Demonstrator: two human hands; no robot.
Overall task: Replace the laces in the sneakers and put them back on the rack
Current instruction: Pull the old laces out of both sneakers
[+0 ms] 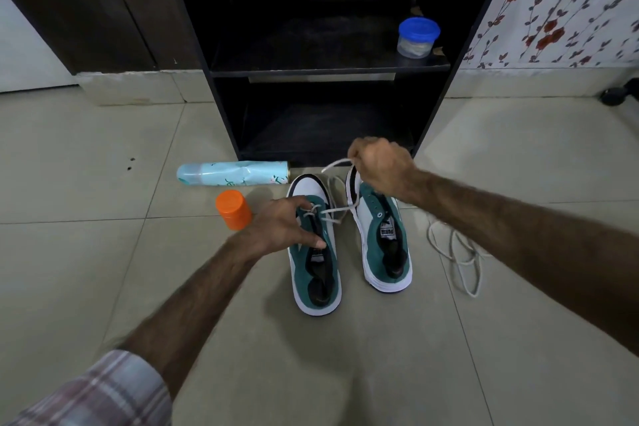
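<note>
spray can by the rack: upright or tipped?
Tipped. The spray can lies on its side on the floor tiles, lengthwise in front of the rack, beside the upright orange container.

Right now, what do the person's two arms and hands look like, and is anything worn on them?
Both forearms are bare and hairy. The left arm has a plaid sleeve in pale pink, grey and white, pushed up near the elbow. No sleeve shows on the right arm within the picture. The left hand and the right hand are bare: no gloves, and no watch, ring or band can be seen on them.
</note>
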